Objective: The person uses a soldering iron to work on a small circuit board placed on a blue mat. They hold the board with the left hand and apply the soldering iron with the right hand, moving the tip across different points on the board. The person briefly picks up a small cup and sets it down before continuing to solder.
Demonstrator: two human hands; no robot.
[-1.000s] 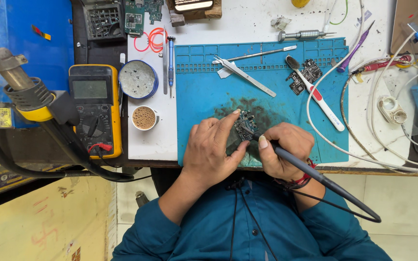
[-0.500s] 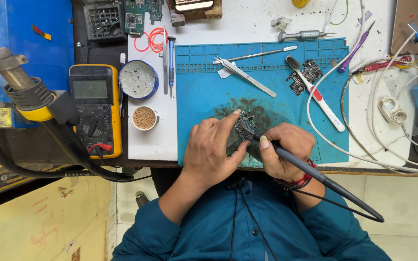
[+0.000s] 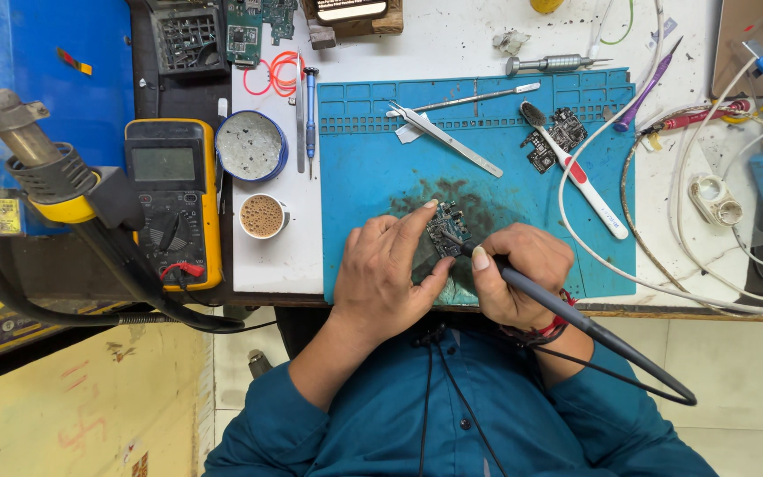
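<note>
At the near edge of a blue work mat (image 3: 373,150), your left hand (image 3: 390,278) pins a small dark circuit board (image 3: 446,231) in place, forefinger stretched along its upper left edge and thumb pressed at its lower side, the other fingers curled loosely on the mat. Your right hand (image 3: 523,274) is clenched around a grey soldering iron (image 3: 558,309), thumb laid along the barrel, its tip touching the board's right side; the iron's dark cord (image 3: 655,375) loops off past your teal sleeve. The board lies on a scorched, darkened patch of the mat, directly between your two hands. Farther up the mat rest a pair of metal tweezers (image 3: 445,137), a thin metal probe (image 3: 479,98), a white and red toothbrush (image 3: 576,172) and, just beside its bristles, two more small boards (image 3: 554,141). Left of the mat, on the white bench, stand a small cup of brown drink (image 3: 262,215) and a round blue-rimmed tin (image 3: 252,147), with a blue-handled screwdriver (image 3: 310,110) near them. A yellow multimeter (image 3: 169,199) sits at the bench's left edge, and a hot-air gun (image 3: 41,168) with a yellow collar juts in beside it. White cables (image 3: 673,203) curl across the right of the bench.
</note>
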